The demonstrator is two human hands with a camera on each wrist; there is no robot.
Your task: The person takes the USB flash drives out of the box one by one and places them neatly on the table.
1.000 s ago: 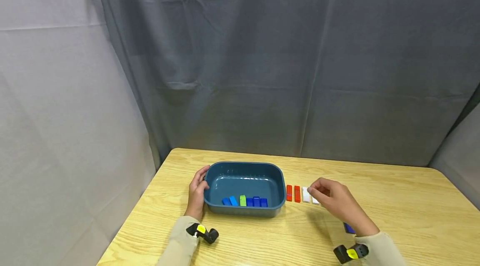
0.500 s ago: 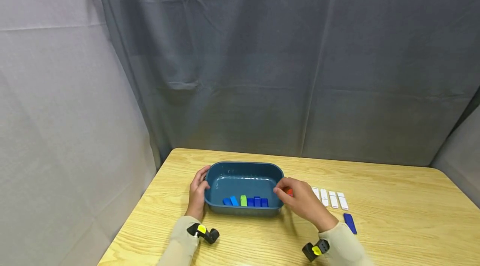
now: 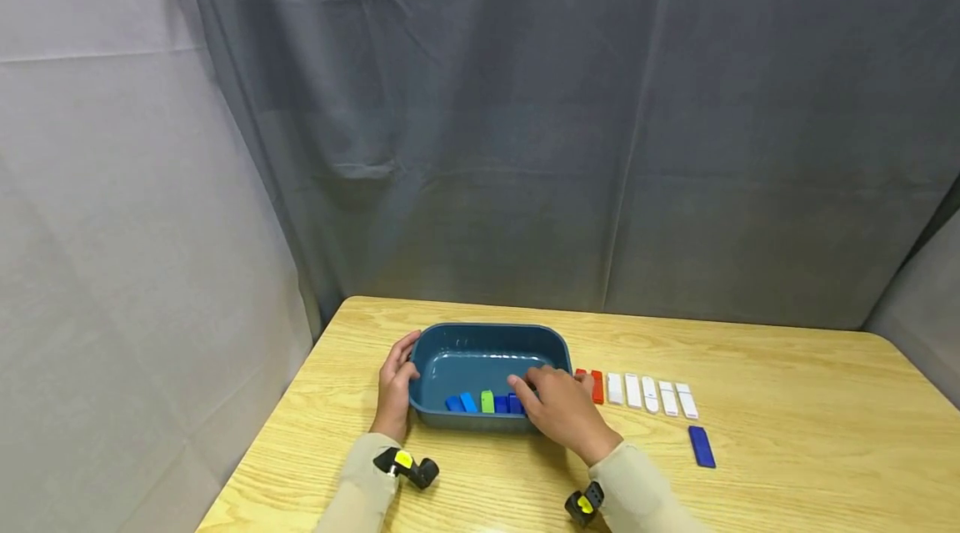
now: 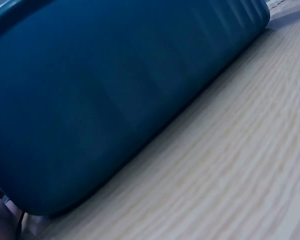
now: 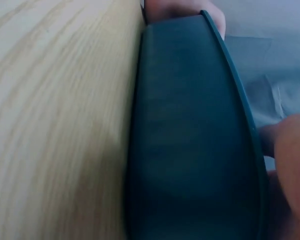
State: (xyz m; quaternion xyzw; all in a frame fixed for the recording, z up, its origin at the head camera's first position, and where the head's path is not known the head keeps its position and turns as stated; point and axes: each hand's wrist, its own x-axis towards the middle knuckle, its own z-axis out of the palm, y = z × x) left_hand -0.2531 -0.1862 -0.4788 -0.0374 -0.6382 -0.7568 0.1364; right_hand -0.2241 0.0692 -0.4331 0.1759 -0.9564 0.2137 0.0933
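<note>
My left hand (image 3: 392, 391) holds the left end of a dark teal plastic bin (image 3: 487, 423), thumb over the rim and fingers along the outside. Small flat oblong pieces lie in a row inside along the near wall: two lighter blue pieces (image 3: 468, 402), a green piece (image 3: 487, 402) and dark blue pieces (image 3: 501, 404). Over the bin's right end reaches my right hand (image 3: 570, 412), thumb and index finger apart above the dark blue pieces. In the right wrist view its fingers (image 5: 295, 160) go past the rim into the bin (image 5: 190, 125); their tips are hidden.
Right of the bin, two red pieces (image 3: 597, 387) and several white pieces (image 3: 633, 390) stand in a line on the wooden table (image 3: 787, 408). A single dark blue piece (image 3: 702, 446) lies nearer, at the line's right end. Grey curtains (image 3: 465, 141) hang behind and beside the table.
My right hand has moved left from the white pieces, past the red ones, and into the bin's right end. The white pieces now show uncovered. My left hand has stayed on the bin.
</note>
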